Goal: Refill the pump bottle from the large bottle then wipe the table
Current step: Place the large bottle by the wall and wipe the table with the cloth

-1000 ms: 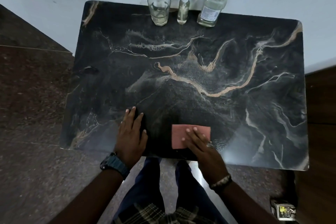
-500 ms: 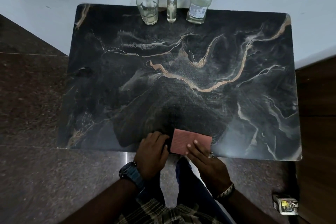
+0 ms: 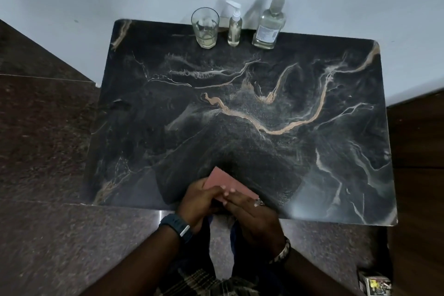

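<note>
Both your left hand [image 3: 199, 202] and right hand [image 3: 249, 209] pinch the pink cloth [image 3: 225, 181] at the table's [image 3: 312, 151] near edge; it looks light and limp, so grip its folded edge.

Your arms are bare — a dark watch [image 3: 176, 225] on the left wrist, a ring [image 3: 259, 202] and pale braided bracelet [image 3: 281, 254] on the right hand — plaid cloth [image 3: 206, 283] below the watch.

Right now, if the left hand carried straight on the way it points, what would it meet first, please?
The left hand points up and right, with the pink cloth already at its fingertips. Past that lies only bare table; the large bottle stands far off near that line, though depth is uncertain.
</note>
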